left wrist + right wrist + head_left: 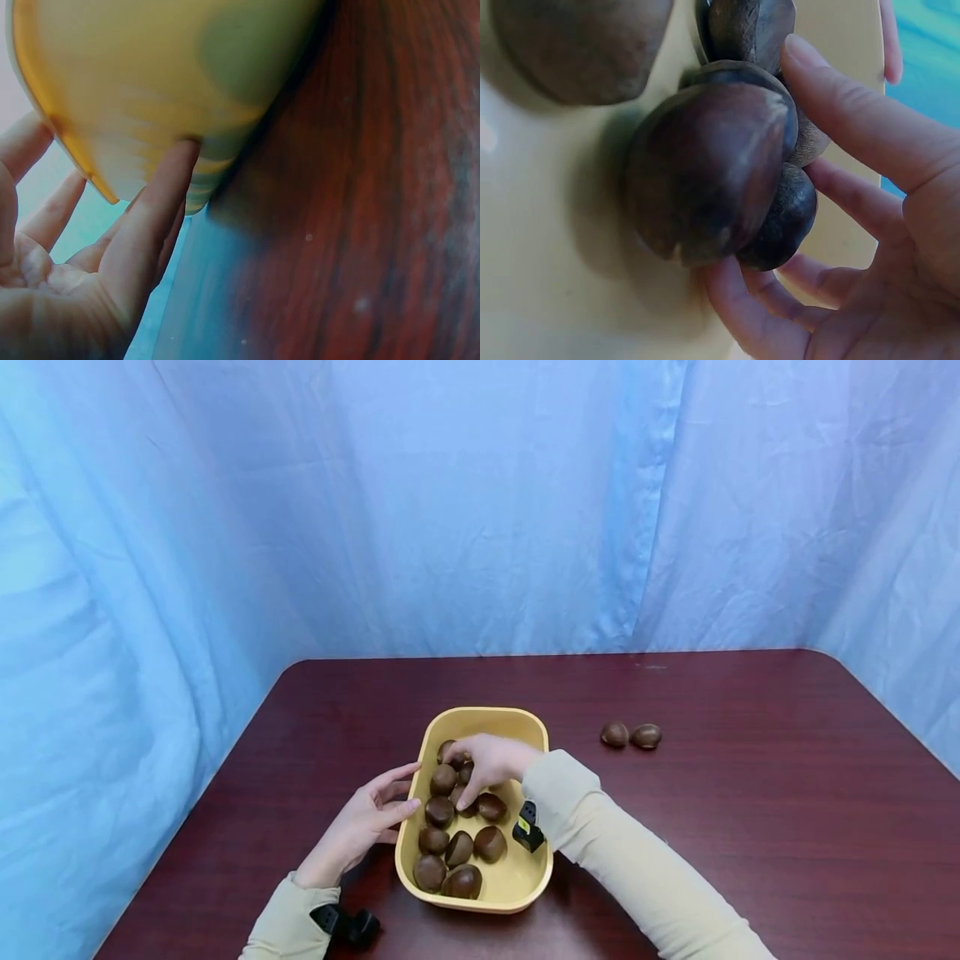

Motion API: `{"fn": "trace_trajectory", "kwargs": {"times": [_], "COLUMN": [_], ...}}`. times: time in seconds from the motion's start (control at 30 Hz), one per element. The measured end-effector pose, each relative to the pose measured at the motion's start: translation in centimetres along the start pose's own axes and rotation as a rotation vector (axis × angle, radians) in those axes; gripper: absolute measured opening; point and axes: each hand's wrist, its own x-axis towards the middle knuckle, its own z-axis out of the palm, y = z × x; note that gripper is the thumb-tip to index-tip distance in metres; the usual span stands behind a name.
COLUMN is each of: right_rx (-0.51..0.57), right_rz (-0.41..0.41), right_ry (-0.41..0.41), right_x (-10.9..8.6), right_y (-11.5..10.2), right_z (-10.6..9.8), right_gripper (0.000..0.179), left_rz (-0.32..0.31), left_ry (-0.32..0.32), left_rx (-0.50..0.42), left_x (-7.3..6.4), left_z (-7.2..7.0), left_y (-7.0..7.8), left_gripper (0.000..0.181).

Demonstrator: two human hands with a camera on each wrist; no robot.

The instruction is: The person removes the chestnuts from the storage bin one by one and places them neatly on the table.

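A yellow rectangular box [517, 885] stands on the table with several brown chestnuts [462, 882] inside, mostly along its left half. My right hand [489, 760] reaches into it from the right, thumb and fingers curved round a cluster of chestnuts. Seen from the right wrist, the thumb touches one chestnut [752, 30] while fingers bend under a small dark one [784, 221]; how many it grips is unclear. On the left outside, my left hand [367, 817] rests its extended fingertips against the box's rim and wall [150, 90].
Two more chestnuts, a left one [615, 734] and a right one [647, 736], lie side by side on the dark red table [750, 827], right of the box. Light blue curtains [480, 510] hang behind the table and along its sides.
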Motion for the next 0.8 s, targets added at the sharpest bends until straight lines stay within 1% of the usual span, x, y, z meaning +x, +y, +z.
{"fn": "trace_trajectory", "kwargs": {"times": [0.1, 0.3, 0.53, 0.8], "right_rx": [0.003, 0.012, -0.008, 0.02], "right_rz": [-0.003, 0.013, 0.017, 0.028], "right_ry": [0.005, 0.021, 0.029, 0.016], "right_x": [0.15, 0.28, 0.2, 0.14], "right_y": [0.09, 0.25, 0.39, 0.53], "right_z": [0.15, 0.27, 0.33, 0.48], "right_gripper": [0.058, 0.048, 0.041, 0.035], "left_rz": [0.003, 0.002, -0.003, -0.004], "left_ry": [-0.003, -0.006, -0.001, 0.005], "left_rx": [-0.009, -0.015, -0.02, -0.006], "left_x": [0.0, 0.0, 0.04, 0.08], "left_z": [-0.04, -0.07, -0.03, 0.04], "left_y": [-0.04, -0.02, 0.0, -0.01], "left_gripper": [0.061, 0.06, 0.06, 0.06]}}
